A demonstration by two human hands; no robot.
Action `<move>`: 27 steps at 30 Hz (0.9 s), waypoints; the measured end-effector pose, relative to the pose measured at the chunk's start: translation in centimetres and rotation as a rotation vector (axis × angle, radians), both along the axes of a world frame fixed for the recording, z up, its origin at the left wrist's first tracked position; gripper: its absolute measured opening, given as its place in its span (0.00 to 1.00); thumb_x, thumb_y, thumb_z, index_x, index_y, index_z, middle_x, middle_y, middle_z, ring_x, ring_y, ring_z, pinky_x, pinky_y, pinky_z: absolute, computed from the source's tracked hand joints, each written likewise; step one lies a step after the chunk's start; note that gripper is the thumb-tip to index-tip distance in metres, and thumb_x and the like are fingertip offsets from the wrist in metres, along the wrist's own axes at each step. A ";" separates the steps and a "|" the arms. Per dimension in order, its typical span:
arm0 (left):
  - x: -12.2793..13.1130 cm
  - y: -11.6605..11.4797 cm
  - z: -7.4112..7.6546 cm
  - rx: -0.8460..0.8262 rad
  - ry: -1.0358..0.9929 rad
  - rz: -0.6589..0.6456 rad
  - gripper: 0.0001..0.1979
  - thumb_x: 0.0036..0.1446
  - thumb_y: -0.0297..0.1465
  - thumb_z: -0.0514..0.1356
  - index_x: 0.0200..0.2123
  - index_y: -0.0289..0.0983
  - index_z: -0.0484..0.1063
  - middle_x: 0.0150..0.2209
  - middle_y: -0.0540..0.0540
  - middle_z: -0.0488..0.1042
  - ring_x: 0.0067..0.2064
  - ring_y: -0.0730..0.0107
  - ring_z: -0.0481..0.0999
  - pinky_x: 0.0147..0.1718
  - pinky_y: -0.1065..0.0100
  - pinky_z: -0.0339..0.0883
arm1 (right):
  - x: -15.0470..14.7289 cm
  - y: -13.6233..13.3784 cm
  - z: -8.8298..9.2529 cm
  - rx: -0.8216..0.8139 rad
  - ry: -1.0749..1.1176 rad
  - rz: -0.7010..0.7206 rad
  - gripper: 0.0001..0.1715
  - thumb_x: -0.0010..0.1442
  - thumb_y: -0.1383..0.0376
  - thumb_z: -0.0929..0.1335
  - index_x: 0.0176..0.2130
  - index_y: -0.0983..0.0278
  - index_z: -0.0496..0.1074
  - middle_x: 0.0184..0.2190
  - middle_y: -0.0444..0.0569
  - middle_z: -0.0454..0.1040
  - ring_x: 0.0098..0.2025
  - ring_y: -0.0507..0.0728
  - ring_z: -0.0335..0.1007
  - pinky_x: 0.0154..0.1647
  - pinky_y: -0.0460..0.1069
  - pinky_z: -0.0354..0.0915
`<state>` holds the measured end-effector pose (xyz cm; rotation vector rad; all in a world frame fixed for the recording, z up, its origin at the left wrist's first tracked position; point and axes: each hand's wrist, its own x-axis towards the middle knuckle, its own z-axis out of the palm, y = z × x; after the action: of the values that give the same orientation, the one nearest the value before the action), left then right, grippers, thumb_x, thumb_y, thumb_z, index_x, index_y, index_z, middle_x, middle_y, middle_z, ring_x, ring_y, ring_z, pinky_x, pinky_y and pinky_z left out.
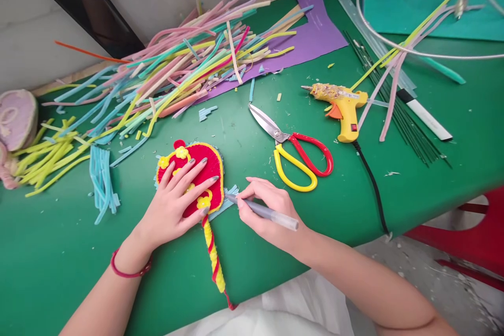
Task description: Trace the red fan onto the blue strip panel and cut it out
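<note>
The handle (213, 257) is pointing toward me, w/ the fan (213, 165) lying flat on the table (63, 262) just past it. My L hand (177, 199) is resting on the fan, fingers spread, gripping nothing. My R hand (275, 199) is pinching a pen (270, 214), its tip sitting by the blue strips (220, 212) under the fan's R edge (can't tell if it's touching). Progress-wise, handle, yellow border (221, 170) & flowers (203, 202) are looking done; the blue's looking unfinished, ragged bits sticking out past the rim, so that's prob. what's left. Beyond, scissors (280, 136) & glue gun (346, 110) are lying untouched. Farther off, loose stems (189, 68) are sprawling partly over a purple sheet (315, 26).
</note>
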<state>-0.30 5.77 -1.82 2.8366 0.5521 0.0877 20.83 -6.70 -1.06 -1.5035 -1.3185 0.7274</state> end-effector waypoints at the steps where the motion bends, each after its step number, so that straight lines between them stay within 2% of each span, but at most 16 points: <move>1: 0.0 0.0 0.0 -0.002 0.004 0.001 0.29 0.61 0.36 0.53 0.65 0.47 0.54 0.69 0.47 0.47 0.68 0.52 0.50 0.65 0.46 0.38 | 0.0 0.0 0.1 -0.023 0.022 -0.027 0.05 0.57 0.70 0.65 0.30 0.61 0.66 0.22 0.40 0.70 0.29 0.51 0.70 0.44 0.50 0.71; 3: -0.1 0.0 0.0 -0.002 0.008 -0.004 0.29 0.61 0.37 0.52 0.66 0.46 0.53 0.69 0.46 0.47 0.68 0.52 0.49 0.65 0.46 0.38 | 0.1 -0.1 0.1 -0.046 0.035 -0.076 0.03 0.59 0.69 0.64 0.34 0.61 0.68 0.25 0.42 0.73 0.31 0.52 0.72 0.39 0.48 0.71; 6: -0.1 0.0 0.0 0.005 0.008 -0.009 0.29 0.61 0.37 0.52 0.66 0.45 0.53 0.69 0.45 0.48 0.68 0.52 0.50 0.65 0.46 0.37 | 0.1 -0.1 0.0 0.061 -0.083 -0.094 0.07 0.63 0.69 0.63 0.42 0.61 0.68 0.34 0.47 0.78 0.38 0.53 0.75 0.45 0.51 0.70; 9: -0.1 0.0 0.0 0.005 0.021 0.001 0.29 0.60 0.37 0.53 0.65 0.45 0.56 0.69 0.45 0.50 0.67 0.51 0.52 0.65 0.46 0.38 | -0.1 0.1 -0.5 0.200 -0.276 0.001 0.09 0.64 0.68 0.63 0.45 0.62 0.68 0.44 0.52 0.78 0.49 0.56 0.73 0.56 0.56 0.65; 13: 0.2 -0.1 0.2 0.001 0.048 0.005 0.29 0.60 0.37 0.54 0.64 0.45 0.57 0.68 0.44 0.52 0.67 0.52 0.53 0.65 0.47 0.38 | -0.4 0.1 -0.9 0.213 -0.434 0.152 0.09 0.64 0.68 0.64 0.46 0.64 0.68 0.50 0.57 0.75 0.60 0.60 0.64 0.61 0.60 0.60; 17: 0.3 -0.1 0.5 -0.013 0.075 0.023 0.28 0.59 0.37 0.54 0.63 0.44 0.59 0.67 0.44 0.55 0.67 0.53 0.54 0.65 0.48 0.37 | -0.6 0.1 -1.1 0.143 -0.477 0.210 0.08 0.65 0.69 0.62 0.45 0.65 0.68 0.51 0.59 0.74 0.62 0.61 0.62 0.61 0.62 0.60; 23: 0.4 -0.1 0.6 -0.034 0.075 0.025 0.27 0.59 0.37 0.53 0.63 0.44 0.60 0.66 0.44 0.57 0.67 0.54 0.54 0.66 0.49 0.37 | -0.5 0.2 -1.3 0.095 -0.434 0.144 0.09 0.65 0.68 0.62 0.46 0.64 0.66 0.56 0.57 0.71 0.62 0.61 0.61 0.60 0.62 0.62; 27: 0.3 -0.1 0.4 -0.031 0.060 0.034 0.28 0.59 0.37 0.54 0.63 0.44 0.60 0.66 0.44 0.57 0.66 0.53 0.55 0.65 0.48 0.37 | -0.6 0.4 -1.2 0.075 -0.445 0.179 0.12 0.64 0.64 0.65 0.47 0.65 0.65 0.58 0.59 0.68 0.63 0.63 0.59 0.61 0.64 0.60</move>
<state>0.00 5.65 -1.43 2.8086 0.6090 0.0004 20.21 -6.32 -2.27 -1.5540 -1.8108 0.4584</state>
